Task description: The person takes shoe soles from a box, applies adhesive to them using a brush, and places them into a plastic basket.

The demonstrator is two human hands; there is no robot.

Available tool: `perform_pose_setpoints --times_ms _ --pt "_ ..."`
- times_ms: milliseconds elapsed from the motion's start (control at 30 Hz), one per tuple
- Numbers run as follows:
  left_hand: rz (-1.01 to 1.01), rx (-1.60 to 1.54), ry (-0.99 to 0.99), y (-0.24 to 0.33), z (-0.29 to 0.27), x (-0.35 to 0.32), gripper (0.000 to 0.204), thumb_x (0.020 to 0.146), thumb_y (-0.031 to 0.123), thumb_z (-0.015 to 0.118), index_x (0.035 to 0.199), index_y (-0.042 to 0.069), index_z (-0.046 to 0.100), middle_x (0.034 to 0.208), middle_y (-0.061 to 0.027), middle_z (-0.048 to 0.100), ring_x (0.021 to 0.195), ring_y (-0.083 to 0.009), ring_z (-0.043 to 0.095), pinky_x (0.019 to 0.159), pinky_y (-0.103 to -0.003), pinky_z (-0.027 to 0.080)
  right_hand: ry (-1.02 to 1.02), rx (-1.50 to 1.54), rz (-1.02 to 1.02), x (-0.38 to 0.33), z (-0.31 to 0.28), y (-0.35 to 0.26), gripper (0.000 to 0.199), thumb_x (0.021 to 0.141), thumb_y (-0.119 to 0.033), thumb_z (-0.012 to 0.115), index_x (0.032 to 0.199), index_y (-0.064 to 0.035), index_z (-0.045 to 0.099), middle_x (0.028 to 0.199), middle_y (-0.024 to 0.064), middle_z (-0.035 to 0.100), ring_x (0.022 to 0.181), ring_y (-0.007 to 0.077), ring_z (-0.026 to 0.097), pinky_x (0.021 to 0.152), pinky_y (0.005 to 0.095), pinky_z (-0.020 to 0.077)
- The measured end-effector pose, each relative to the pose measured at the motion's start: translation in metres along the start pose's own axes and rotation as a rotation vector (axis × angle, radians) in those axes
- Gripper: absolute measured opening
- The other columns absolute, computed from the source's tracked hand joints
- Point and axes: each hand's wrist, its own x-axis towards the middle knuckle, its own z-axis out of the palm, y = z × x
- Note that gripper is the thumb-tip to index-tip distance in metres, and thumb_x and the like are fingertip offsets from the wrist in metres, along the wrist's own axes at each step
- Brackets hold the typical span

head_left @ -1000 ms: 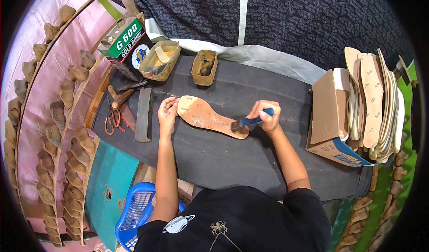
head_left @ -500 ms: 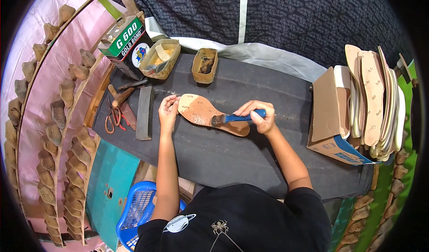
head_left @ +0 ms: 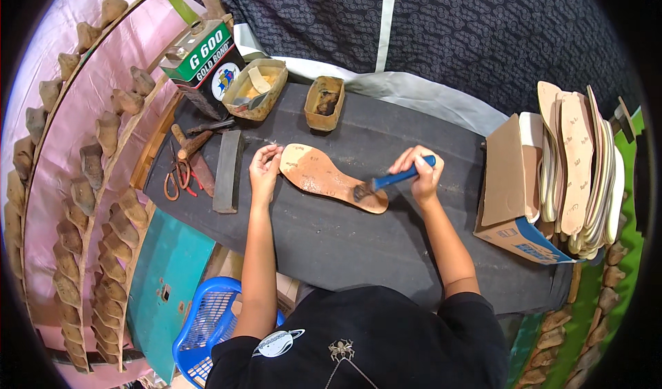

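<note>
A tan shoe insole (head_left: 321,175) lies on the dark work table, its wide end to the left and its narrow end to the right. Most of its face looks darker and shiny wet, while the tip of the wide end is paler. My left hand (head_left: 263,174) pinches the edge at that wide end. In my right hand (head_left: 423,172) is the blue handle of a brush (head_left: 400,178). The dark bristles press on the insole close to its narrow end.
Behind stand a green and black can (head_left: 200,65), a tub with pale yellow contents (head_left: 272,94) and a dark-stained tub (head_left: 324,121). Scissors (head_left: 172,182), a hammer (head_left: 186,144) and a grey block (head_left: 227,175) lie left. A box (head_left: 502,182) of insoles stands right.
The brush and my right hand have moved right along the insole, from its middle to near the narrow end. My left hand keeps its hold. The whole view has shifted slightly.
</note>
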Motion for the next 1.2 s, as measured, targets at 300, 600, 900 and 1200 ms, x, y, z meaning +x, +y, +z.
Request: perform_pose_setpoints --times_ms 300,600,900,1200 --pt "0.041 -0.049 0.057 0.000 0.004 0.000 0.022 0.081 0.001 0.052 0.102 -0.001 0.048 0.099 -0.0084 0.053 0.085 -0.0105 0.054 0.076 -0.021 0.042 0.063 -0.081 -0.032 0.054 0.035 0.050 0.033 0.091 -0.029 0.031 0.096 0.0002 0.047 0.106 0.0156 0.052 0.088 0.0180 0.054 0.077 0.0296 0.0458" --pt "0.054 -0.047 0.011 -0.004 0.000 -0.001 0.019 0.084 0.004 0.046 0.103 0.001 0.047 0.098 -0.0084 0.054 0.089 -0.0132 0.054 0.074 -0.024 0.046 -0.075 -0.584 0.011 0.112 0.061 0.098 0.029 0.087 -0.029 0.043 0.088 0.0002 0.048 0.079 0.0197 0.055 0.072 0.0305 0.055 0.066 0.0351 0.0415" --pt "0.048 -0.014 0.023 -0.004 0.001 -0.001 0.019 0.084 0.005 0.045 0.103 0.001 0.047 0.099 -0.0085 0.055 0.087 -0.0131 0.055 0.073 -0.024 0.046 -0.157 -0.676 0.061 0.107 0.058 0.100 0.030 0.086 -0.028 0.043 0.087 0.0011 0.047 0.077 0.0211 0.054 0.073 0.0330 0.054 0.066 0.0367 0.0405" --pt "0.025 -0.026 0.028 0.001 0.003 -0.001 0.018 0.085 0.005 0.042 0.102 0.001 0.047 0.097 -0.0075 0.055 0.083 -0.0112 0.055 0.069 -0.023 0.046 -0.165 -0.532 0.018 0.100 0.055 0.091 0.028 0.087 -0.028 0.043 0.087 0.0001 0.049 0.065 0.0145 0.052 0.060 0.0231 0.051 0.059 0.0315 0.0401"
